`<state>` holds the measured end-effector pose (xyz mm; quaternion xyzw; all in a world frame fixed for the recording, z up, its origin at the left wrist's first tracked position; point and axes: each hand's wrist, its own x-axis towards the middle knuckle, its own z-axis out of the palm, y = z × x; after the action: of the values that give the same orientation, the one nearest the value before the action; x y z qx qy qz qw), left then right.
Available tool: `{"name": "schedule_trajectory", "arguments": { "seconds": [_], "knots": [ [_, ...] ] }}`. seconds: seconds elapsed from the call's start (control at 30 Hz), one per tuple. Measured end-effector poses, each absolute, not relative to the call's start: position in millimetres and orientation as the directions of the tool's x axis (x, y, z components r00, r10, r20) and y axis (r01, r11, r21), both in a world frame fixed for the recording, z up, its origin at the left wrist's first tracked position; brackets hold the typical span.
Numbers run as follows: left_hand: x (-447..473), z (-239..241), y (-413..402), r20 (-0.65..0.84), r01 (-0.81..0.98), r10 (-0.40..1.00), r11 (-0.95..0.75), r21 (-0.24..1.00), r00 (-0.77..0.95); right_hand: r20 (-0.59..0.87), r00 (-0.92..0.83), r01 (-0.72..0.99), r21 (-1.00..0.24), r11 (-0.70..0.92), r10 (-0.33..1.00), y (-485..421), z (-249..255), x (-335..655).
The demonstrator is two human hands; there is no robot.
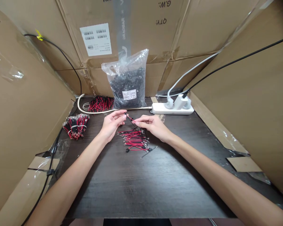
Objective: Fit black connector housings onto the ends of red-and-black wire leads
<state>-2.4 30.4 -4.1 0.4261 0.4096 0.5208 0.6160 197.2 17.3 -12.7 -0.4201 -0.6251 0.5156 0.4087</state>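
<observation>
Between my two hands a short red and black wire point(130, 118) is stretched above the table. My left hand point(113, 124) pinches its left end, where a small dark part shows at the fingertips. My right hand point(153, 124) grips the wire's other end between thumb and forefinger; that tip is partly hidden. Just below lies a loose row of red and black wires point(135, 138) with bare metal ends. At its near side are wires with a round black piece point(127, 150) on the end. A thin dark stick-like piece point(149, 152) lies slantwise there.
A clear bag of black parts point(128, 84) leans on the cardboard back wall point(141, 40). A white power strip point(173, 108) stands at back right. Tied wire bundles point(77, 126) and a red-black wire heap point(101, 104) lie left. Cardboard walls close both sides.
</observation>
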Motion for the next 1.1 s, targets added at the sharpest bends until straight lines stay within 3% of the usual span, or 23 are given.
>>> {"name": "schedule_trajectory", "arguments": {
  "seconds": [1.1],
  "knots": [
    [-2.7,-2.3,29.6,-0.069,-0.265,0.986,0.108,0.958,0.153,0.013,-0.255,0.129,-0.991,0.047,0.967,16.8,-10.0,198.4]
  ]
}}
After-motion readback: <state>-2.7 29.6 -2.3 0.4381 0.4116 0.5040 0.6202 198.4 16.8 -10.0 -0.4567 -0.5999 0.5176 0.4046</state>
